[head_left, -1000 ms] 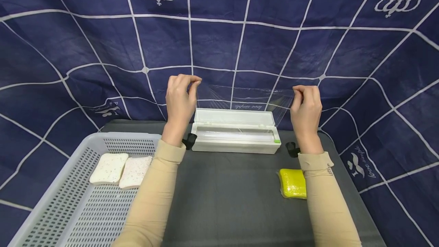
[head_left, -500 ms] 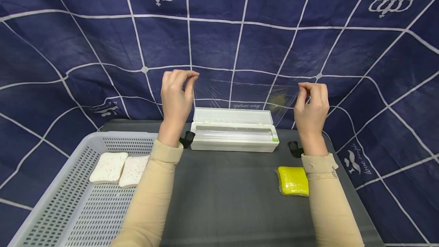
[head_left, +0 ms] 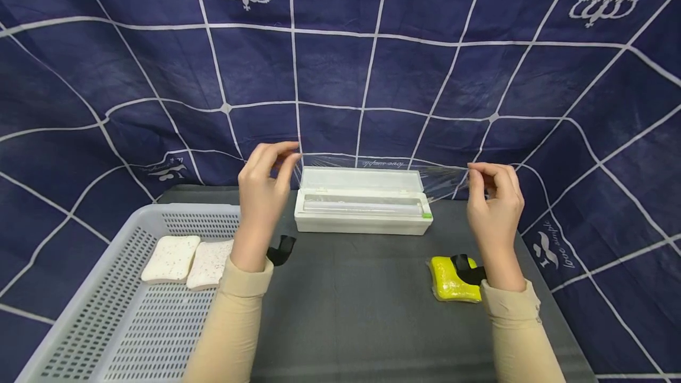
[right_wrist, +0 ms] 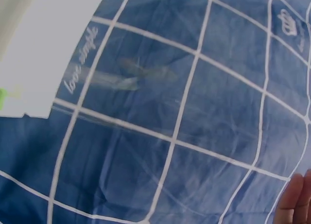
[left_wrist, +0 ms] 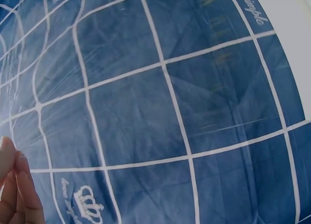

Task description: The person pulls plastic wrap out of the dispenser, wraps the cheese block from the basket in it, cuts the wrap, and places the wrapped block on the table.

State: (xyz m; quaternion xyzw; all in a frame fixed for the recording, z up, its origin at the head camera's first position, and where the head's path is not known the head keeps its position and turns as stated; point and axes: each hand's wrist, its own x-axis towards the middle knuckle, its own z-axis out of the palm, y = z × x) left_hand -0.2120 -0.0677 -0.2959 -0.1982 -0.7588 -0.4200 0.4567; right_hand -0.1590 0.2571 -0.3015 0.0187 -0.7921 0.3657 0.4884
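Clear cling film stretches between my two hands, above and behind a white cling film box. My left hand pinches the film's left corner between thumb and fingers, just left of the box. Off to the box's right, my right hand pinches the other corner. The lid of the box is tipped up, and a film roll lies inside. In the left wrist view, creases in the film fan out from the pinching fingertips.
At the left, a light grey perforated basket holds two speckled white slice-shaped pieces. A yellow block in clear wrap lies on the dark grey table near my right wrist. A blue checked cloth hangs behind.
Both hands rose slightly and moved apart, then came down toward me and spread a little wider. The film's edge dropped from well above the lid to just above it.
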